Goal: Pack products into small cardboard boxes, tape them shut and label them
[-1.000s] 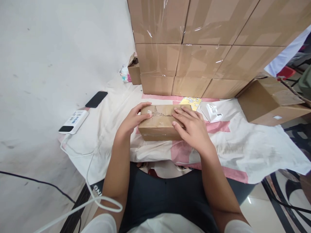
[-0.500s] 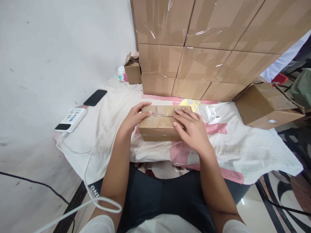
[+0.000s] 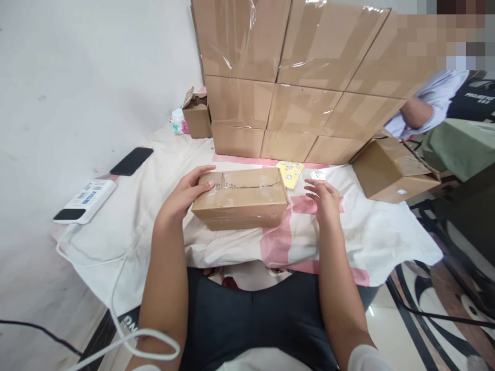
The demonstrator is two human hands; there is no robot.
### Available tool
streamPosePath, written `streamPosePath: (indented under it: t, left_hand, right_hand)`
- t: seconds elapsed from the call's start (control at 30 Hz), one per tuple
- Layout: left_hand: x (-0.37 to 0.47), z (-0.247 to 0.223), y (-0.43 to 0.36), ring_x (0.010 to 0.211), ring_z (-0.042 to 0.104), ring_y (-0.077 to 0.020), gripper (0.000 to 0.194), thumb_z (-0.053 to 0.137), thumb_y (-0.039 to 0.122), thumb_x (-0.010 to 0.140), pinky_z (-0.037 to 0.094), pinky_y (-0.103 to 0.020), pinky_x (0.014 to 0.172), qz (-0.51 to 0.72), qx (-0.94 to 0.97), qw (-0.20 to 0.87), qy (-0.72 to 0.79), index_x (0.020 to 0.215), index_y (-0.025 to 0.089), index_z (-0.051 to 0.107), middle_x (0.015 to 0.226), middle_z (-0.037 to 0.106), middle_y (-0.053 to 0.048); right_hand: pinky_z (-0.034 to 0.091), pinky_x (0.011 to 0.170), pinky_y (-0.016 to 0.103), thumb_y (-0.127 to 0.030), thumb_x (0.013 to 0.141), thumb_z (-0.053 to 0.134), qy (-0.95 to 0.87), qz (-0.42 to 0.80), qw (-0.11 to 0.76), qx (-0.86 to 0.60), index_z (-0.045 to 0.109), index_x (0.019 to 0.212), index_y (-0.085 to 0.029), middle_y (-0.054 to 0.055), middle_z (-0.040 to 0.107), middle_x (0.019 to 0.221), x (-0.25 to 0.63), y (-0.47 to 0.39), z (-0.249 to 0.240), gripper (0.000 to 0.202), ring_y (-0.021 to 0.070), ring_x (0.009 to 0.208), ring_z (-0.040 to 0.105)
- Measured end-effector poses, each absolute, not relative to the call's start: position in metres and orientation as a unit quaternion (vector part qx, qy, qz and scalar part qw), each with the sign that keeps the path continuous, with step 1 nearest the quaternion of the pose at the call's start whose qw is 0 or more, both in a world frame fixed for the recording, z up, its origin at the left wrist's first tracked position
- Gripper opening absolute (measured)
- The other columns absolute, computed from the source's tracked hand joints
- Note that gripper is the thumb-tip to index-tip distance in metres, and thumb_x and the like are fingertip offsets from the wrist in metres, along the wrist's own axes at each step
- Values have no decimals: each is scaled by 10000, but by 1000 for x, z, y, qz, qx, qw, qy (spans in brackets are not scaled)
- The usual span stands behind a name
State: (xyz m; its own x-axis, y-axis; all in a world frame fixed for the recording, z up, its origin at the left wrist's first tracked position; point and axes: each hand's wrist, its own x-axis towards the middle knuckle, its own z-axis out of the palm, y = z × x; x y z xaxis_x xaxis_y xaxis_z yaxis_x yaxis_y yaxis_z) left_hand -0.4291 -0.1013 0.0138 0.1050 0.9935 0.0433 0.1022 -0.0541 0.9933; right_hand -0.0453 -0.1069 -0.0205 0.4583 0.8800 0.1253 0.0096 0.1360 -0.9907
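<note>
A taped cardboard box [image 3: 243,201] lies on the cloth in front of me, with a ragged line along the tape on its top. My left hand [image 3: 185,193] grips its left end, thumb on the top and fingers around the far side. Off the box's right end, my right hand [image 3: 324,198] is held with fingers apart and holds nothing. Just beyond those fingers is a small white plastic object [image 3: 317,175], mostly hidden by the hand. A yellow patterned card [image 3: 290,172] lies behind the box's right corner.
Stacked cartons [image 3: 305,108] form a wall at the back. An opened carton [image 3: 390,175] stands at the right, a small open box [image 3: 198,121] at back left. A phone [image 3: 131,161] and a white power bank [image 3: 85,201] with a cable lie left. A person's arm [image 3: 419,111] shows behind the cartons.
My right hand has lifted off the box top and moved right, towards the white plastic object. My left hand stays on the box's left end. A person has come into view at upper right.
</note>
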Motion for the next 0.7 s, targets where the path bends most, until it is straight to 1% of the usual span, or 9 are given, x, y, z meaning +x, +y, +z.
streamPosePath:
  t: [0.1, 0.2, 0.3, 0.4, 0.47, 0.53, 0.6, 0.67, 0.7]
  left_hand:
    - [-438, 11, -102, 1179, 592, -300, 651, 812, 491, 730, 514, -327, 900, 470, 544, 485, 498, 1306, 232, 654, 1297, 648, -81]
    - [-442, 7, -103, 1173, 590, -304, 646, 817, 494, 714, 518, -318, 874, 485, 517, 489, 509, 1288, 237, 672, 1347, 631, -83]
    - [-441, 3, -102, 1112, 597, -273, 655, 817, 478, 698, 508, -289, 829, 495, 491, 501, 513, 1296, 250, 676, 1288, 646, -53]
    - [-439, -3, -96, 1046, 587, -229, 652, 794, 459, 731, 483, -255, 806, 483, 486, 521, 509, 1340, 273, 656, 1190, 655, -7]
    - [-438, -9, -89, 1028, 587, -219, 650, 801, 460, 729, 475, -247, 803, 476, 490, 542, 490, 1337, 279, 659, 1187, 654, -4]
    - [-437, -15, -82, 994, 593, -215, 658, 839, 461, 680, 478, -249, 780, 476, 489, 565, 463, 1295, 285, 683, 1177, 659, -18]
    - [-434, -18, -78, 961, 594, -217, 634, 845, 463, 660, 484, -262, 756, 487, 480, 583, 439, 1256, 296, 704, 1150, 658, -35]
    - [-429, -18, -78, 946, 593, -229, 580, 808, 476, 687, 490, -284, 750, 508, 459, 594, 423, 1234, 307, 716, 1114, 651, -49]
    - [-425, -16, -80, 944, 593, -237, 553, 787, 487, 700, 493, -295, 751, 519, 447, 597, 418, 1220, 312, 722, 1096, 648, -55]
  right_hand:
    - [526, 658, 246, -363, 748, 670, -376, 346, 633, -581, 720, 781, -199, 61, 772, 1079, -39, -96, -32, 174, 153, 814, 699]
    - [542, 668, 258, -356, 736, 667, -396, 331, 620, -591, 692, 767, -191, 64, 768, 1055, -33, -76, -33, 169, 156, 809, 698]
    - [563, 705, 296, -315, 754, 615, -443, 278, 597, -608, 696, 794, -188, 73, 769, 1028, -26, -41, -31, 156, 182, 840, 705]
    - [579, 783, 373, -254, 775, 542, -511, 204, 544, -633, 733, 865, -183, 88, 775, 966, -20, 1, -34, 223, 236, 893, 708]
    - [567, 881, 434, -212, 800, 502, -570, 142, 481, -651, 756, 927, -182, 111, 781, 991, -20, 24, -37, 286, 274, 960, 698]
    - [513, 1003, 497, -165, 828, 467, -629, 67, 401, -663, 769, 1010, -173, 136, 776, 1082, -23, 37, -41, 354, 307, 1053, 670]
    - [394, 1133, 567, -126, 853, 440, -677, -8, 320, -663, 763, 1101, -169, 136, 756, 1191, -28, 41, -45, 410, 329, 1161, 622]
    - [266, 1208, 611, -105, 879, 421, -709, -54, 252, -657, 744, 1168, -178, 114, 729, 1284, -33, 37, -49, 439, 334, 1257, 565]
    - [221, 1227, 617, -100, 890, 415, -718, -66, 223, -656, 733, 1189, -183, 104, 713, 1322, -35, 35, -50, 444, 332, 1291, 541]
